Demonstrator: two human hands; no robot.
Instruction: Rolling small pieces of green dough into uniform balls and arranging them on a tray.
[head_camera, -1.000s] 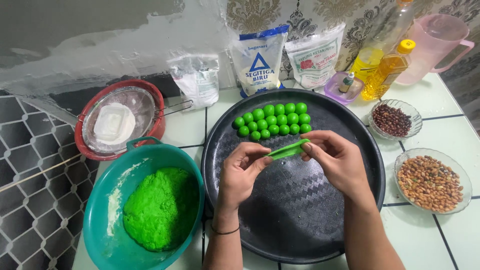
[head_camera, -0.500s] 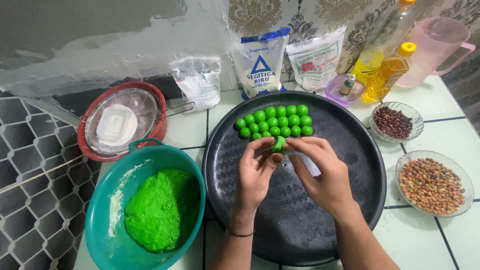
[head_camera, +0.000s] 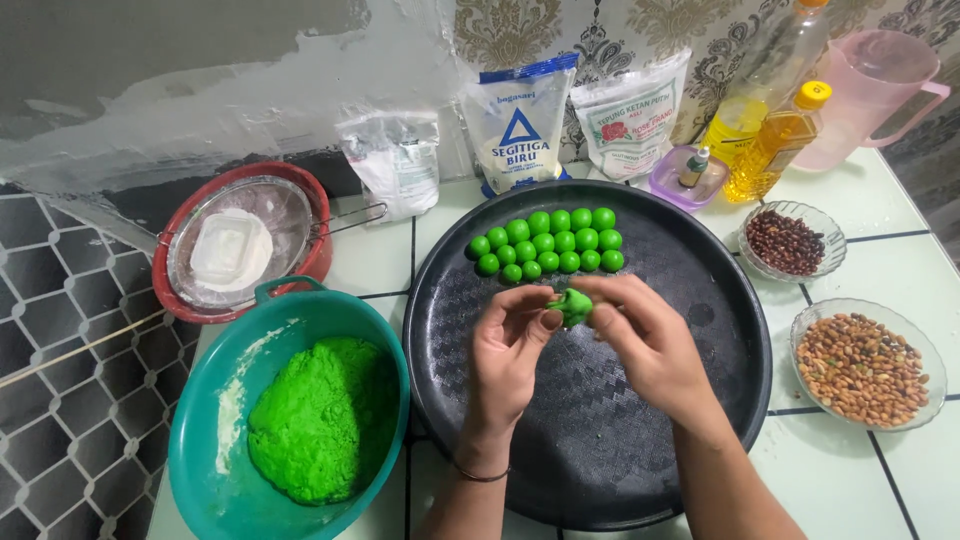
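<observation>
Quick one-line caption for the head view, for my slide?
Both hands, left hand and right hand, pinch a green dough piece over a black tray holding rows of green balls.

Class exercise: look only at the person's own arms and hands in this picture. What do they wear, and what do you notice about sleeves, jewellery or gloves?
Both forearms are bare, with no sleeves in view, and neither the left hand nor the right hand wears a glove. A thin dark band circles the left wrist. No rings can be made out.

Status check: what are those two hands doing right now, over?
Left hand and right hand pinching one green dough piece. Above black tray. Nothing in the way.
</observation>
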